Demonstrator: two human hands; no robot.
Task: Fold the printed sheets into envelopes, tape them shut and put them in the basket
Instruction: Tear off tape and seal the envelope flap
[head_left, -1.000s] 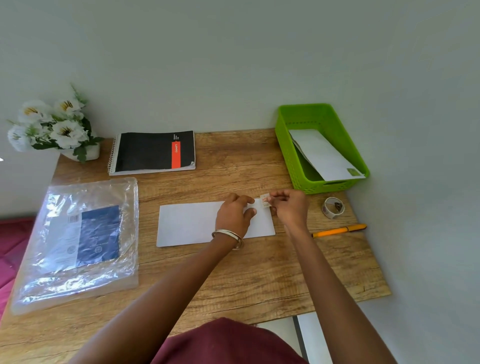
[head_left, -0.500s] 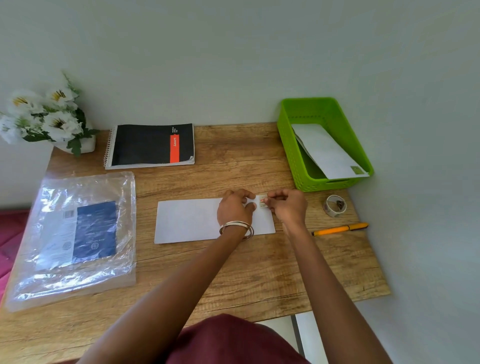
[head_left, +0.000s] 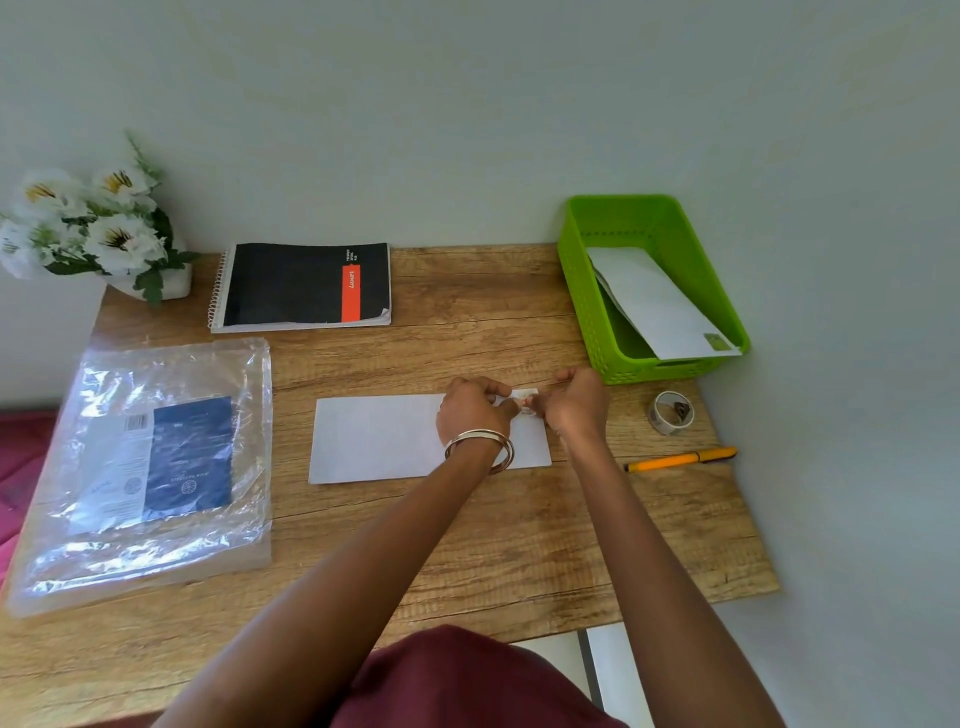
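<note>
White paper is what we are working on: one folded envelope (head_left: 395, 439) lies flat on the wooden table (head_left: 519, 545), in the middle, well apart from the green basket (head_left: 582, 291). We have only the head view, so we go through it from the middle out. Our left hand (head_left: 475, 410) and our right hand (head_left: 576, 402) meet at the top right edge of the envelope, and both pinch one small piece of tape (head_left: 524, 396) between curled fingers. We think the tape could go wrong now. It could stick to our fingers, or fold onto itself, if we let go on one side too soon. It could also land crooked and miss the flap, and then the envelope would pop open. If we pull hard, the thin paper might tear or slide. Now we count. We see one basket with one finished envelope (head_left: 657, 306) leaning inside it. We see one tape roll (head_left: 670, 413) and one orange pen (head_left: 680, 460) beside our right arm. Far left there is one plastic bag (head_left: 150, 467), one black notebook (head_left: 306, 286) and one pot of white flowers (head_left: 98, 228).
</note>
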